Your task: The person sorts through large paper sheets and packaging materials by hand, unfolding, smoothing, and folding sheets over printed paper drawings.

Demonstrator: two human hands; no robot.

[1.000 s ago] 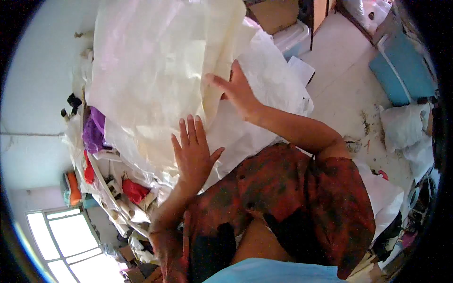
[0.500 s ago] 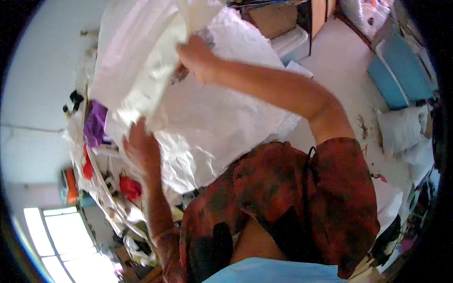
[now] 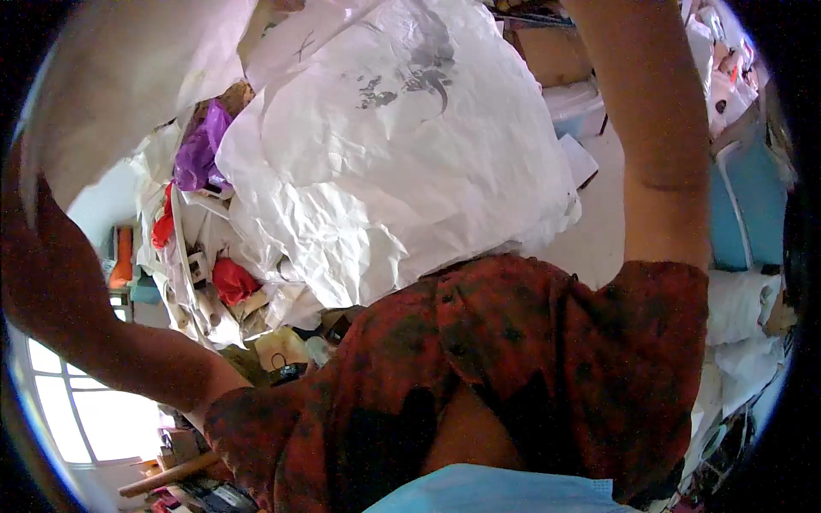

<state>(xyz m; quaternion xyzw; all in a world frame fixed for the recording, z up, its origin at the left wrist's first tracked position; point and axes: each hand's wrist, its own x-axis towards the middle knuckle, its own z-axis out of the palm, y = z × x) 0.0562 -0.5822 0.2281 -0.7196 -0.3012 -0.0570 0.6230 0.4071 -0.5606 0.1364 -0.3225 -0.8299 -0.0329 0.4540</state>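
Left hand: not visible, its arm lost in the dark rim near a blurred pale sheet, itself cut off by the top edge. Right hand: beyond the top edge, arm cropped. Grip of each: unseen. Grey marks on the crumpled white sheet: illegible. Surface beneath that sheet: covered. Window: partly hidden, view outside washed out. Blue face mask: cropped below.

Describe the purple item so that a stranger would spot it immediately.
Start from the big crumpled white sheet with dark grey marks near its top. Follow its left edge, in the picture, up to the clutter beside its upper part. There sits a crumpled, shiny purple item, plastic by its look; its color sets it apart from the red bundle lower down.
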